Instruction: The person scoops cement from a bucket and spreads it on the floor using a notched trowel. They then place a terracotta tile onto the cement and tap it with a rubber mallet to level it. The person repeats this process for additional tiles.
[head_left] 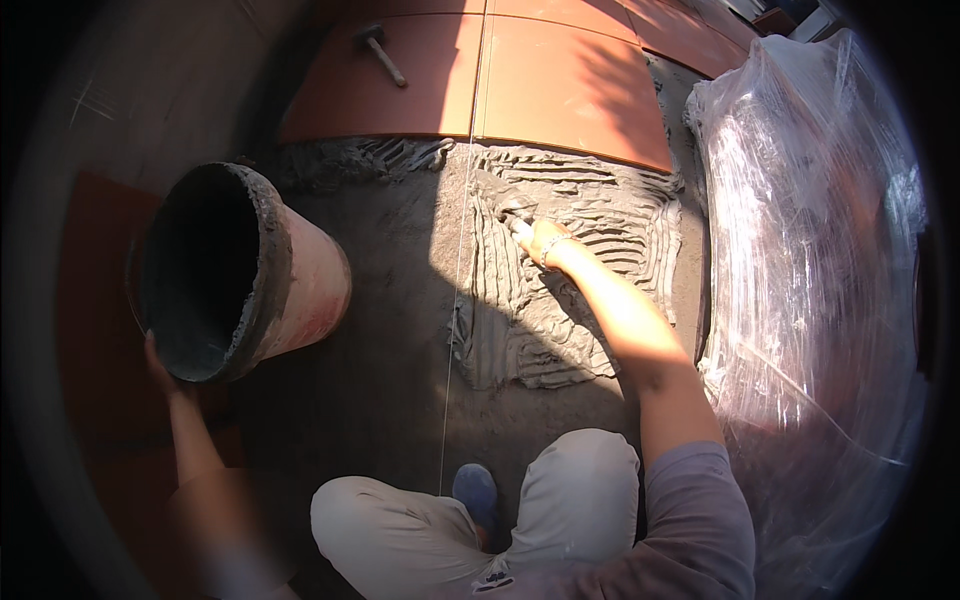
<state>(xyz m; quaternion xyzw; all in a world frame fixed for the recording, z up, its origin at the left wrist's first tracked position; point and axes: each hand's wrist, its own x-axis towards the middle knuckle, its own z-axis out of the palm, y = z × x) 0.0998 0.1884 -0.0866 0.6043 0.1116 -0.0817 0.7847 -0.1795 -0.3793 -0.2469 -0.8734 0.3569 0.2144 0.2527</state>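
Observation:
My right hand (549,241) is closed round the handle of a trowel (518,212). Its blade rests against grey mortar (560,330) spread in combed ridges on the floor, and partly blends in with it. On the left, a mortar-crusted bucket (305,280) leans over with its dark mouth turned to the left. My left hand (158,365) grips the bucket at its near rim; some of the fingers are hidden behind it. A taut string (458,290) runs lengthwise along the left side of the mortar bed.
Large reddish-orange tiles (560,85) lie beyond the mortar, with a hammer (382,56) on one of them. A tall stack wrapped in clear plastic (800,230) borders the right side. More reddish tiles (95,300) are at the left, in shade.

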